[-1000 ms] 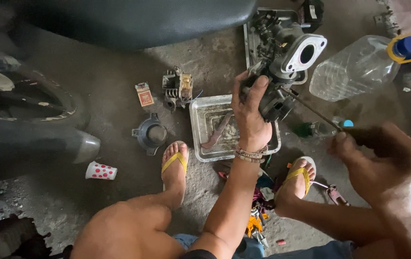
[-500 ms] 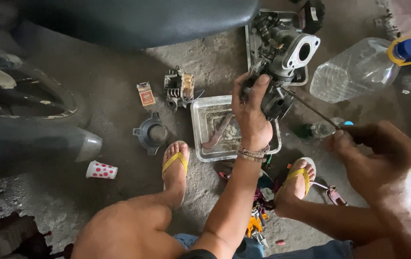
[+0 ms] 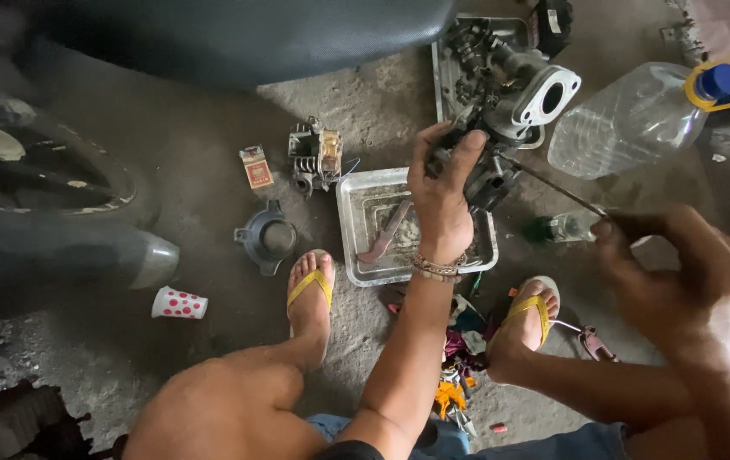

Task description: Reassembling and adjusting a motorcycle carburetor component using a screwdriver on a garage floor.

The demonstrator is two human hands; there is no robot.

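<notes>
Grip, left hand (image 3: pixel 440 200): I see it clamped around the carburetor (image 3: pixel 501 111), held up over the metal tray (image 3: pixel 356 255).
Carburetor: cast metal, so I judge it heavy, rigid, probably oily; best held by the blocky body, not the flange.
Grip, right hand (image 3: pixel 689 281): closed on a screwdriver (image 3: pixel 552 183), its thin shaft reaching the carburetor's underside.

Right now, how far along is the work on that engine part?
Done: small parts lie out on the floor. In hand: left hand grips the carburetor above the tray; right hand pokes it with a thin tool. Left: cleaning and reassembly, apparently.
</notes>
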